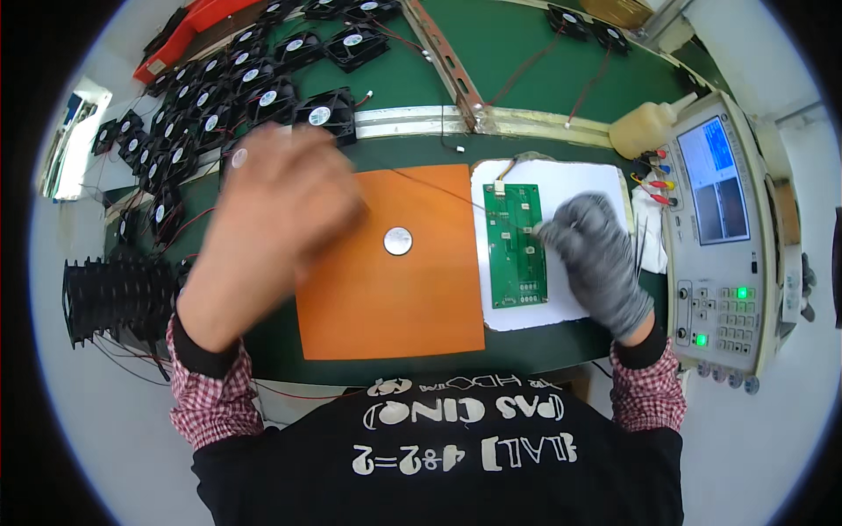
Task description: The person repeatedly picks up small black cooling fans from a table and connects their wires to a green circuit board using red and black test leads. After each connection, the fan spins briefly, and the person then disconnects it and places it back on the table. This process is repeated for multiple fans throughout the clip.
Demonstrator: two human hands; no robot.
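Hands are standing well apart over the green table (403, 149), the bare left hand (285, 206) blurred and the right hand (598, 259) gloved in grey. Taking the pale disc (398, 241) as the clock's centre, a stack of black fan frames (110, 298) is sitting between eight and nine o'clock, and loose black fans (250, 74) are crowding around ten. Between nine and ten, the left hand is hovering partly over the orange mat (395, 307); its fingers are looking curled, but I cannot tell whether they are holding anything. A thin lead (438, 187) is crossing the mat's upper part toward three o'clock, where the green circuit board (504, 289) is lying on a white sheet (570, 298). At that board's right edge the right hand is bringing its fingertips nearly together, perhaps pinching something small; I cannot tell what. Farther out at three, an instrument (763, 272) is showing a lit screen. Should the lead be catching or tightening, it could be dragging the board askew; a crooked push from the gloved fingertips could be bending contacts.
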